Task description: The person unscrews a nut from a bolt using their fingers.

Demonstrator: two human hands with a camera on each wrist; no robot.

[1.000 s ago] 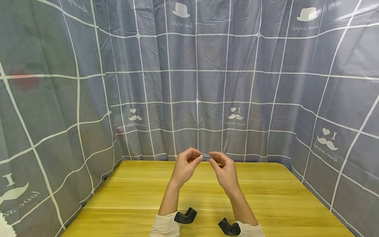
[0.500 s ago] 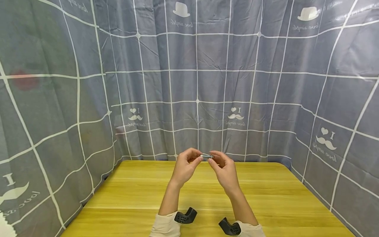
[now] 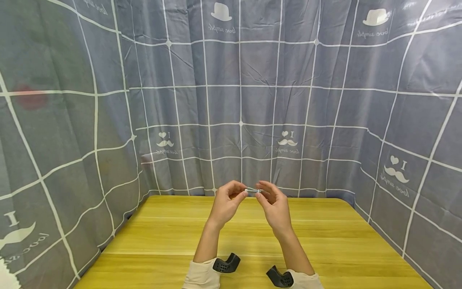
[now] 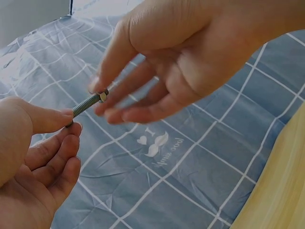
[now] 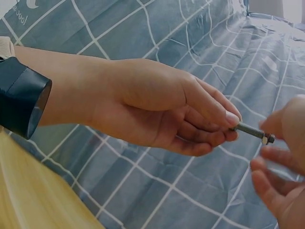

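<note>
A threaded metal bolt is held level above the far part of the table, with a hex nut near its right end. My left hand pinches the bolt's left end between thumb and index finger, hiding that end. Around the nut end, the thumb and fingers of my right hand are spread apart. Both wrist views show gaps between these fingers and the nut. The right fingers look blurred in the left wrist view, and whether the thumb touches the bolt is unclear.
Below the hands lies a yellow wood-grain table. A grey curtain with white grid lines surrounds it at the back and sides. Each wrist carries a black device, one at the left sleeve and one at the right.
My right fingers have parted from the nut and shifted slightly up and right, after being closer together around it. My left hand and the bolt have barely moved.
</note>
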